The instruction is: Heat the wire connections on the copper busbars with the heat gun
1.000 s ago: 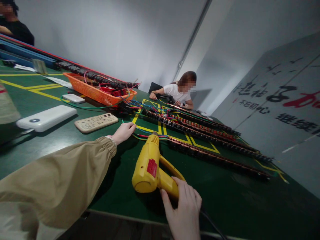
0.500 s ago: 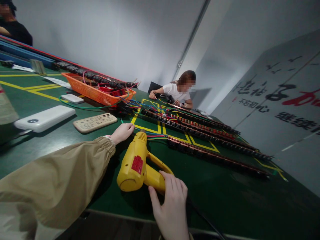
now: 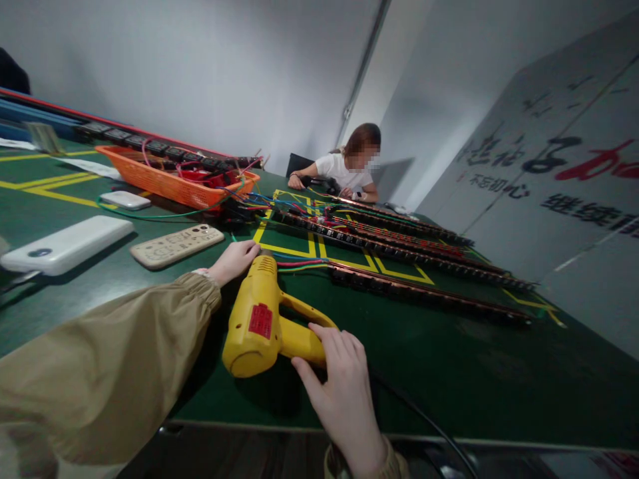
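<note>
And the view has swung: the single green desk point(image 3: 474, 379) slides left and up compared with a second ago, and the second person at far left has shrunk to a dark edge. Across it, one co-worker point(image 3: 337, 169) in white leans forward as before. One black strip point(image 3: 429, 296) lies nearest, apart from the overlapping strips point(image 3: 399, 247) behind, too tangled to count. One orange basket point(image 3: 164, 186) sits beyond, loaded with red and black parts. Here's the big move: one yellow heat gun point(image 3: 260, 299) has swung left across the near desk, its nozzle now right beside the left hand point(image 3: 233, 262). The right hand point(image 3: 344, 372) has travelled with it, grip wrapped around the handle. Two own hands in play, then, and the left grip is pinched on the coloured wires point(image 3: 302, 264), at least three of them, running from the near strip behind the nozzle; the exact contact is hidden. Left of that hand, one white power bank point(image 3: 70, 243), one beige-cased phone point(image 3: 177, 246), and, smaller, one white box point(image 3: 124, 200), all keeping their places on the desk.
</note>
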`<state>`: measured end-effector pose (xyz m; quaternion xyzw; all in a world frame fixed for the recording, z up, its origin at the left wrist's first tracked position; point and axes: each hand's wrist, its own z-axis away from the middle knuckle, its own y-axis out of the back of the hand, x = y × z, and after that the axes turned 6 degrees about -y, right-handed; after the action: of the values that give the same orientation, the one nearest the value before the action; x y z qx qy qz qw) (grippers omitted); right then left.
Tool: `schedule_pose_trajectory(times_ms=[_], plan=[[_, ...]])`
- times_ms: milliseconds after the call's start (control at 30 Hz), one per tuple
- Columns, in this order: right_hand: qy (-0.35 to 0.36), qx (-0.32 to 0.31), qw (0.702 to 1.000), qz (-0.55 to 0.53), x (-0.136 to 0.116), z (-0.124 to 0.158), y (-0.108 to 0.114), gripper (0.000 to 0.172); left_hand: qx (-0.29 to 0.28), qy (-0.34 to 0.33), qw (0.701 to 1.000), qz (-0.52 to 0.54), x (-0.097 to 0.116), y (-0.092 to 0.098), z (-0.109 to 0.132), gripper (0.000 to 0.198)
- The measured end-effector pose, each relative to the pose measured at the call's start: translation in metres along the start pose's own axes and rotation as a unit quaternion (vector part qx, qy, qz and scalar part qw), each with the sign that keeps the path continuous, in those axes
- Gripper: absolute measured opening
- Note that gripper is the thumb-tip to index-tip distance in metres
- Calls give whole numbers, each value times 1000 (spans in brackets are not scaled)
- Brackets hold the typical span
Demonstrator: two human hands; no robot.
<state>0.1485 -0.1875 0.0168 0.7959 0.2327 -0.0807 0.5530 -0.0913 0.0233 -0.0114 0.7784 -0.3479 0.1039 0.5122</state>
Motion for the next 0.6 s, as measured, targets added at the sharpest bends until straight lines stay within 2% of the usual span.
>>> schedule_pose_trajectory(times_ms=[367,467,600], plan=[[-14,20,1000,7,1,2,5,36,-7,0,1000,-5,-1,0,1,38],[-9,9,999,39,7,4,6,40,-2,-3,1000,4,0,0,2,36],[6,26,996,81,21,10,9,45,-9,-1,1000,18,3,2,4,34]])
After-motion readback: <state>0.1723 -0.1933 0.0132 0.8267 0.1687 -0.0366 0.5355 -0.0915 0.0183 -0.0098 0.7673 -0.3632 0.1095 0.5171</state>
